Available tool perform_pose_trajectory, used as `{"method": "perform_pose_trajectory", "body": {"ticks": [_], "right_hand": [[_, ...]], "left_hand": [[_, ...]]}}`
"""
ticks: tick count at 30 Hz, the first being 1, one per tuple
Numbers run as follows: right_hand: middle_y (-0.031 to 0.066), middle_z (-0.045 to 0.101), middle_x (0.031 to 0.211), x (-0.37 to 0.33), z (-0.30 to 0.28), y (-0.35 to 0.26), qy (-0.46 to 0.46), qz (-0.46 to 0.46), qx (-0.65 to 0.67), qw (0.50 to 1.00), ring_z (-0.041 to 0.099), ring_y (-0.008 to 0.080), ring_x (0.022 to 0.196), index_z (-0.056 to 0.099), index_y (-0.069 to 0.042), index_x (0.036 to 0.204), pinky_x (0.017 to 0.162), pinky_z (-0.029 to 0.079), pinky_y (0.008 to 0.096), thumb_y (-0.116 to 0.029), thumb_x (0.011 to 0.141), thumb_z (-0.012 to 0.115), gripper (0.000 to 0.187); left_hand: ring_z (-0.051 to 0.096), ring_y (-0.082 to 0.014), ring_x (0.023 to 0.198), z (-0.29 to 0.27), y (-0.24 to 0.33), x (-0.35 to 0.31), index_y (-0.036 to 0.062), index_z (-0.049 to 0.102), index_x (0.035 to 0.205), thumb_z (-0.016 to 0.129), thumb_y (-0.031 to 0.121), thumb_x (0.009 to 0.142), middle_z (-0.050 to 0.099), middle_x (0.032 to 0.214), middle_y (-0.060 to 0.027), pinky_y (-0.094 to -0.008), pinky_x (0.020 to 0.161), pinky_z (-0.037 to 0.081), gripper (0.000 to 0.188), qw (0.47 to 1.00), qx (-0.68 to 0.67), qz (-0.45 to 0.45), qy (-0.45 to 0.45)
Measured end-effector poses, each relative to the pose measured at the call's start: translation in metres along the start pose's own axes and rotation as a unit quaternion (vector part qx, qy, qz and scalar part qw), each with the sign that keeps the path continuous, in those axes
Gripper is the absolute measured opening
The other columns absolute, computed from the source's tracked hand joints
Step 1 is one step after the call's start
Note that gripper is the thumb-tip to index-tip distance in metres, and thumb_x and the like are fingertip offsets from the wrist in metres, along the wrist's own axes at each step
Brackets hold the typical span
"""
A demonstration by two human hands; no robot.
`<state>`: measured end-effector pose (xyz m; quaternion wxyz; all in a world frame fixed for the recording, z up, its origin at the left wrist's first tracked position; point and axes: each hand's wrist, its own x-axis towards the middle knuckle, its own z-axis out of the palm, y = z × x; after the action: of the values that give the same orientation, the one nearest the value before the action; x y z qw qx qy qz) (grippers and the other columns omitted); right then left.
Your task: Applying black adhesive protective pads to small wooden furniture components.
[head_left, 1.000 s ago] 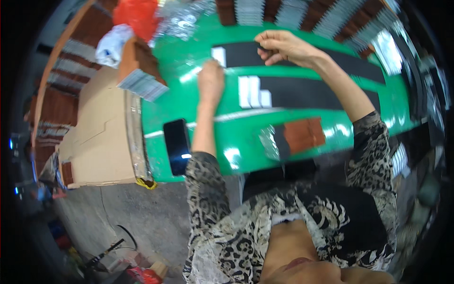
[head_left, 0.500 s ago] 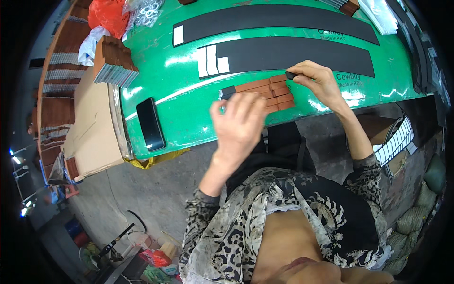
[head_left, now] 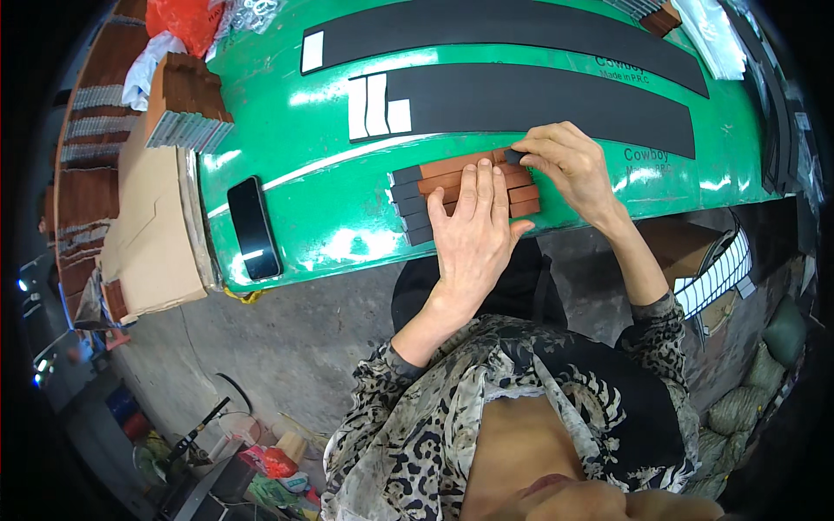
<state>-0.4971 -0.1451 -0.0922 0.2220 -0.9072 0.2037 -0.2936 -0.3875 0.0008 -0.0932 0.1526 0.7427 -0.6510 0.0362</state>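
Several narrow brown blocks (head_left: 443,168) lie side by side near the front edge of the green table (head_left: 326,195). Dark grey or black end pieces (head_left: 408,195) line their left ends. My left hand (head_left: 473,239) lies over the blocks with its fingers stretched out and partly hides them. Between thumb and fingertips, my right hand (head_left: 571,169) pinches a small black piece (head_left: 513,156) at the right end of the farthest block. Whether that piece touches the block I cannot tell.
Two long black strips (head_left: 539,108) with white stickers (head_left: 368,106) lie farther back. On the left are a phone (head_left: 253,227), stacked brown pieces (head_left: 187,95), a cardboard sheet or box (head_left: 156,234) and a red bag (head_left: 182,24). A white-lined box (head_left: 717,273) stands below the table at right.
My left hand has come down from above the left part of the blocks to lie flat on them, uncovering the dark ends. My right hand has shifted slightly left with the black piece.
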Motion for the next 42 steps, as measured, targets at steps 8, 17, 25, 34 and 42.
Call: {"method": "perform_pose_trajectory", "body": {"ticks": [8, 17, 25, 34, 42], "right_hand": [[0.0041, 0.064, 0.085, 0.003, 0.005, 0.003, 0.002, -0.001, -0.016, 1.000, 0.059, 0.0202, 0.077, 0.068, -0.006, 0.086, 0.064, 0.050, 0.0306, -0.007, 0.067, 0.072, 0.019], [0.0030, 0.065, 0.084, 0.002, 0.007, 0.003, -0.004, 0.005, -0.021, 1.000, 0.059, 0.0198, 0.078, 0.069, -0.007, 0.085, 0.064, 0.051, 0.0305, -0.007, 0.065, 0.073, 0.020], [0.0022, 0.065, 0.084, 0.005, 0.010, 0.004, 0.003, 0.001, -0.017, 1.000, 0.059, 0.0190, 0.078, 0.070, -0.008, 0.085, 0.064, 0.051, 0.0297, -0.008, 0.064, 0.073, 0.021], [0.0023, 0.065, 0.083, 0.003, 0.012, 0.005, 0.001, 0.004, -0.014, 1.000, 0.058, 0.0188, 0.078, 0.070, -0.008, 0.085, 0.064, 0.051, 0.0296, -0.007, 0.064, 0.073, 0.021], [0.0024, 0.065, 0.083, 0.003, 0.012, 0.005, 0.004, 0.004, -0.008, 1.000, 0.058, 0.0187, 0.077, 0.070, -0.008, 0.086, 0.064, 0.051, 0.0295, -0.007, 0.064, 0.073, 0.022]], "left_hand": [[0.048, -0.0251, 0.116, 0.001, -0.002, -0.002, -0.0028, 0.051, 0.122, 0.066, 0.046, 0.068, 0.052, 0.126, -0.0159, -0.0492, 0.089, 0.033, 0.074, 1.000, -0.005, 0.003, -0.003], [0.049, -0.0241, 0.115, 0.000, -0.001, -0.001, -0.0019, 0.052, 0.121, 0.067, 0.046, 0.066, 0.052, 0.125, -0.0149, -0.0487, 0.090, 0.032, 0.074, 1.000, 0.001, -0.001, -0.009], [0.049, -0.0242, 0.115, 0.001, -0.002, -0.001, -0.0018, 0.051, 0.122, 0.067, 0.045, 0.066, 0.052, 0.125, -0.0146, -0.0482, 0.090, 0.032, 0.074, 1.000, 0.006, 0.001, -0.010], [0.049, -0.0244, 0.115, 0.000, -0.001, -0.001, -0.0022, 0.051, 0.122, 0.066, 0.045, 0.068, 0.053, 0.124, -0.0153, -0.0483, 0.090, 0.032, 0.073, 1.000, 0.007, 0.004, -0.014], [0.049, -0.0247, 0.115, 0.000, -0.002, -0.001, -0.0023, 0.051, 0.121, 0.067, 0.043, 0.066, 0.053, 0.124, -0.0155, -0.0485, 0.089, 0.033, 0.074, 1.000, 0.003, 0.005, -0.013]]}}
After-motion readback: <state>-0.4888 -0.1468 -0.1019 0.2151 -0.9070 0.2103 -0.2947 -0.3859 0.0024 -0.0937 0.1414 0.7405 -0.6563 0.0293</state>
